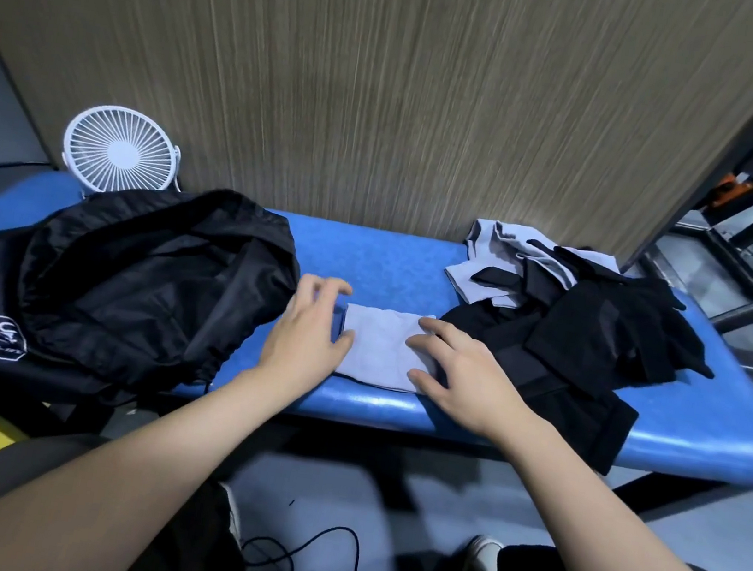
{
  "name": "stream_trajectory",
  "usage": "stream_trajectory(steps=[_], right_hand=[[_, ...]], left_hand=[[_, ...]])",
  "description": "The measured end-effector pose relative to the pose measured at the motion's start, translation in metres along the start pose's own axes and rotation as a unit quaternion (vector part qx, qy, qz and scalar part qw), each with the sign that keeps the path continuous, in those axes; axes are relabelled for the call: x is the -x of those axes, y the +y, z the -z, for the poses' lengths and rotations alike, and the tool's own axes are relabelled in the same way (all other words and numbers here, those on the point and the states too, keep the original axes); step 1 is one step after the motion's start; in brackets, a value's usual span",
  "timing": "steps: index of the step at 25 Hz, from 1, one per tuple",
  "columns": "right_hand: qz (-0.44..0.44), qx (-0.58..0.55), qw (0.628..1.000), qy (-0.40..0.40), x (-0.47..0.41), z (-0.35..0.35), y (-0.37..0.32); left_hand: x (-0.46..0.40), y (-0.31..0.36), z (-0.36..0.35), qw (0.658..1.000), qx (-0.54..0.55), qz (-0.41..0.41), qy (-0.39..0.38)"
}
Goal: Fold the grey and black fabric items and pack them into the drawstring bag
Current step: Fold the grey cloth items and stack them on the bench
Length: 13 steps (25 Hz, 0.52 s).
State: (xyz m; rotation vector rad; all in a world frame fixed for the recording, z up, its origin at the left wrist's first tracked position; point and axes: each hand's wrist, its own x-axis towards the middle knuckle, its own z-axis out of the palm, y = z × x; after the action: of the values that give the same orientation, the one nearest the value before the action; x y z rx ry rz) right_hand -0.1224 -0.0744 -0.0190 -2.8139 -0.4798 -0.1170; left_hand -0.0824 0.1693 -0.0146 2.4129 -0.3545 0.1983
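Hands (310, 331) (454, 369) flat on soft grey folded rectangle (377, 351); glossy black bag (134, 270) left.

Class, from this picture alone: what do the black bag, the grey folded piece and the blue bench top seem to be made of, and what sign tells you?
Black drawstring bag: probably thin nylon or polyester, with a slight sheen and crisp creases. Grey folded piece: soft matte knit, maybe cotton, with no shine. Blue bench top: likely padded vinyl, with a glossy highlight on its rounded front edge.
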Motion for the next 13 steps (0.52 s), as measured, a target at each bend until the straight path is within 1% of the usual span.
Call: stream_trajectory(steps=[1, 2, 3, 4, 6, 9, 13], right_hand=[[-0.004, -0.002, 1.0, -0.005, 0.0, 0.0, 0.0], [-0.007, -0.006, 1.0, -0.006, 0.0, 0.001, 0.0], [-0.008, -0.009, 1.0, -0.006, 0.0, 0.002, 0.0], [-0.009, -0.009, 1.0, -0.004, 0.001, 0.003, -0.001], [-0.014, -0.002, 1.0, -0.016, 0.002, 0.005, 0.0], [-0.015, 0.022, 0.998, -0.06, 0.004, 0.003, -0.003], [0.004, 0.02, 0.998, -0.067, -0.005, -0.004, -0.016]], left_hand=[[0.002, 0.0, 0.0, 0.997, -0.045, -0.059, -0.011], [0.003, 0.002, 0.0, 0.99, -0.081, -0.108, -0.039], [0.004, 0.005, -0.001, 0.982, -0.107, -0.136, -0.079], [0.004, 0.007, -0.003, 0.974, -0.131, -0.143, -0.121], [0.004, 0.006, -0.009, 0.96, -0.17, -0.143, -0.168], [0.003, 0.0, -0.009, 0.95, -0.194, -0.134, -0.207], [0.004, -0.013, 0.003, 0.947, -0.208, -0.118, -0.216]])
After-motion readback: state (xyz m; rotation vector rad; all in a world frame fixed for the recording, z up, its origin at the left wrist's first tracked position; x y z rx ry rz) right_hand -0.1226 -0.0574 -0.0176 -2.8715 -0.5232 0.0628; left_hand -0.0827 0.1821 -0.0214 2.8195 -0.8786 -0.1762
